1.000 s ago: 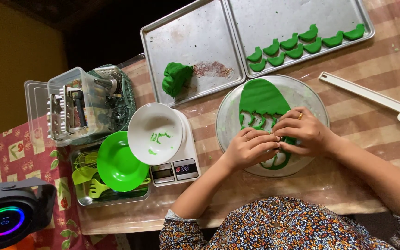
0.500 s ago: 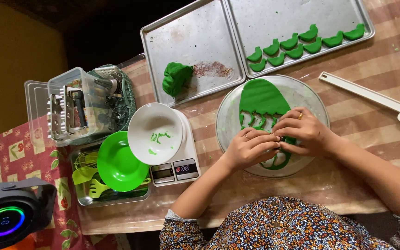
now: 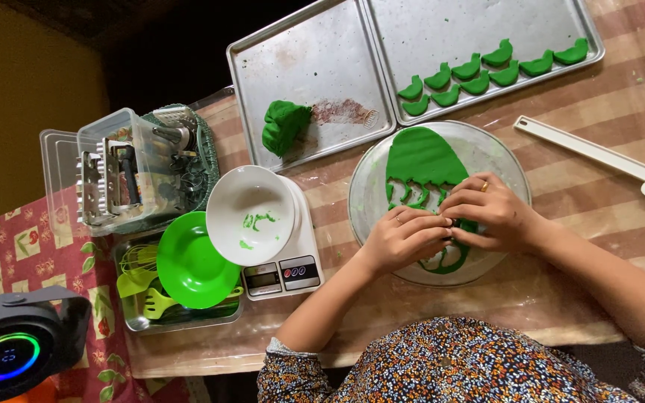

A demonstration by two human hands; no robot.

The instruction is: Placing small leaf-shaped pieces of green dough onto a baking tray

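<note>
The flat green dough sheet [image 3: 421,160], cut with crescent-shaped gaps along its near edge, lies on the round glass plate [image 3: 503,153], right of centre.

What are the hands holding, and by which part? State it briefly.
Both the left hand and right hand pinch a small piece of the green dough at their fingertips; the exact grip is hidden.

Green dough sheet [image 3: 421,158] on a clear round plate [image 3: 513,168]; green cut pieces [image 3: 490,69] on a silver baking tray [image 3: 479,22]; bright green plate [image 3: 192,265]; white bowl [image 3: 251,215] with green smears; white kitchen scale [image 3: 293,269]; white spatula [image 3: 606,155]; beige-and-brown striped tablecloth [image 3: 606,209]; red floral cloth [image 3: 16,254]; multicoloured speckled sleeve [image 3: 449,366].
</note>
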